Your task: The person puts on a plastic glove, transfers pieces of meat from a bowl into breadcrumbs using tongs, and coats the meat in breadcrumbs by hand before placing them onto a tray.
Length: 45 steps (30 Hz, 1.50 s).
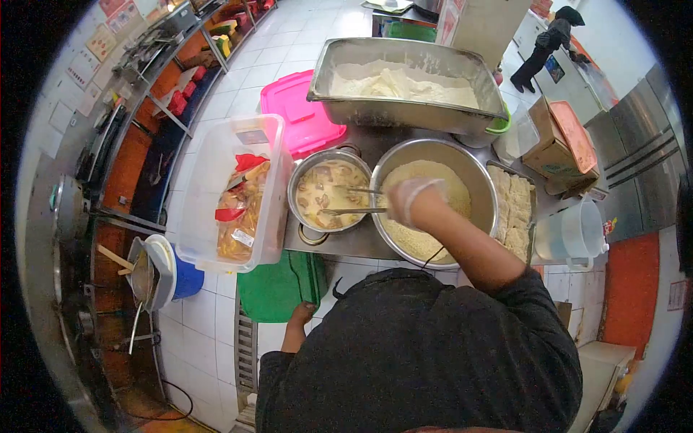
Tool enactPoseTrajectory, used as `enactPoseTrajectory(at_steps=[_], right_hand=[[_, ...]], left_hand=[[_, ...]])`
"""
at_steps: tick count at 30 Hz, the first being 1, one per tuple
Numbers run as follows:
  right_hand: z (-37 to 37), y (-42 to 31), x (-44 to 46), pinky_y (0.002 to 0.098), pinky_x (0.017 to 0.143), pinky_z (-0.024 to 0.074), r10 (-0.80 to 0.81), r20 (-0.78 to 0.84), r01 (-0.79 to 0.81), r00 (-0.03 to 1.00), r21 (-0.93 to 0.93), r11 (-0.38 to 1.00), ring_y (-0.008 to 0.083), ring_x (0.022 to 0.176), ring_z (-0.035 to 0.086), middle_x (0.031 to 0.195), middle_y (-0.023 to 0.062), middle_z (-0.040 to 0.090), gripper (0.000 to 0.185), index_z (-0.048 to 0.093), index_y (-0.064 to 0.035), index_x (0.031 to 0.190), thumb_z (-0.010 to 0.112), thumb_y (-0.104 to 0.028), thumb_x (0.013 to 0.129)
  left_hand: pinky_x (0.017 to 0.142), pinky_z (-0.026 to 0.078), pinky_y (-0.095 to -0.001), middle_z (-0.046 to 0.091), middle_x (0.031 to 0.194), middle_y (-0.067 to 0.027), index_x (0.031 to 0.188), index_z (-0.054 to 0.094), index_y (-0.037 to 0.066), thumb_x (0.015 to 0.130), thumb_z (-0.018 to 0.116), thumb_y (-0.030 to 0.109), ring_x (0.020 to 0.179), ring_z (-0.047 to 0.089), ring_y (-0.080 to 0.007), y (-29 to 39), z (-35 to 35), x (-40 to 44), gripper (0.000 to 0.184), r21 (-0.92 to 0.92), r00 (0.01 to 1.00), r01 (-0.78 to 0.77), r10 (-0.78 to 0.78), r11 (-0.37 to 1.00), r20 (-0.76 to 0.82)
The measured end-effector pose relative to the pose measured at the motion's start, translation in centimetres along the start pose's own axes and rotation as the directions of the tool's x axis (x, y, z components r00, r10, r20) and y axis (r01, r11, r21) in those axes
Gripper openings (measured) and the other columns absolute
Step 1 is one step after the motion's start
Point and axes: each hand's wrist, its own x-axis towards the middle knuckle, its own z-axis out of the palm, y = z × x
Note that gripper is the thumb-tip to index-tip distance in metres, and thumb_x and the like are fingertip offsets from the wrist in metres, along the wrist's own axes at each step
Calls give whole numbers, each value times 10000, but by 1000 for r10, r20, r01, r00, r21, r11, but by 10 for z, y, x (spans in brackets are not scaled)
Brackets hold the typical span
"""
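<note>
My right hand (415,200), in a clear plastic glove, is closed on metal tongs (346,211). The tongs' two arms are apart and reach left over a metal pot (295,209) of pale liquid with pieces (332,180) in it. Beneath the hand is a wide steel bowl (485,173) of pale yellow crumbs (415,237). Down at the left, my left hand (303,312) is at the corner of a green plastic lid or bin (278,285); its fingers are mostly hidden. Crumb-coated pieces (514,209) lie in rows on a tray right of the bowl.
A deep steel pan (411,112) of flour stands behind the bowl. Left are a clear tub (195,195) with bagged food and a pink lid (299,108). A clear pitcher (574,234) and cardboard box (548,144) are right. Another person (552,47) stands at the far counter.
</note>
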Motion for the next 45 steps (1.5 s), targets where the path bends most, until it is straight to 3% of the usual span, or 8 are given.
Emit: enactPoseTrajectory(at_steps=[7, 13, 15, 18, 21, 30, 38, 45], right_hand=[[28, -65, 65, 438, 747, 544, -207, 13, 204, 978, -254, 946, 349, 893, 693, 954, 178, 712, 295, 729, -60, 967, 601, -298, 849], [58, 8, 143, 420, 777, 520, -470, 57, 459, 881, 136, 878, 267, 883, 668, 1003, 154, 698, 490, 723, -104, 1034, 534, -535, 899], [34, 47, 124, 406, 782, 532, -165, 18, 105, 986, 700, 706, 236, 823, 654, 1014, 148, 686, 473, 697, -113, 1095, 514, -510, 913], [59, 86, 110, 378, 788, 539, -61, 212, -107, 975, 695, 711, 212, 802, 647, 1049, 153, 680, 484, 668, -101, 1141, 526, -501, 908], [151, 60, 97, 411, 842, 520, -398, 48, 360, 916, 339, 869, 326, 929, 647, 1066, 210, 668, 505, 649, -48, 1137, 554, -470, 876], [210, 50, 32, 432, 941, 458, -57, 421, -45, 905, 230, 972, 361, 1103, 598, 1212, 253, 609, 662, 595, -49, 1265, 529, -556, 845], [185, 104, -4, 408, 918, 475, 135, 297, -303, 945, 952, 28, 297, 1149, 570, 1260, 201, 581, 698, 564, -22, 1293, 684, -514, 813], [124, 115, -31, 472, 971, 458, 262, 517, -513, 815, 433, 742, 332, 1220, 549, 1326, 241, 546, 863, 555, -15, 1311, 420, -744, 868]], left_hand=[[866, 494, -414, 684, 1018, -214, 1055, 654, 40, 811, 703, 349, 997, 644, -365, 23, -8, -64, 396, -58, 998, 31, -34, 998, -45], [874, 496, -423, 692, 1013, -206, 1008, 669, 28, 826, 689, 372, 1008, 648, -354, -45, 30, -45, 390, -76, 994, 18, -27, 997, -109], [875, 495, -424, 690, 1016, -211, 1012, 669, 29, 829, 682, 371, 1011, 647, -356, -71, 49, -41, 388, -107, 993, 67, -76, 992, -86], [876, 495, -424, 687, 1021, -216, 1020, 669, 28, 831, 677, 369, 1014, 646, -357, -100, 68, -52, 389, -129, 992, 125, -128, 984, -16], [877, 495, -424, 684, 1025, -221, 1028, 669, 28, 833, 673, 367, 1017, 646, -359, -112, 70, -63, 391, -111, 988, 153, -151, 982, 29], [880, 495, -424, 675, 1038, -237, 1052, 668, 28, 838, 659, 362, 1027, 643, -364, -54, 10, 7, 396, 11, 999, -37, 37, 999, 3], [835, 490, -447, 686, 1026, -211, 1096, 660, 47, 838, 668, 354, 981, 652, -359, 2, -3, 9, 402, -57, 971, -228, 222, 972, -94], [737, 489, -413, 675, 900, -156, 1022, 674, 20, 851, 660, 315, 861, 641, -280, -64, 39, 20, 341, -58, 998, -3, 7, 998, 67]])
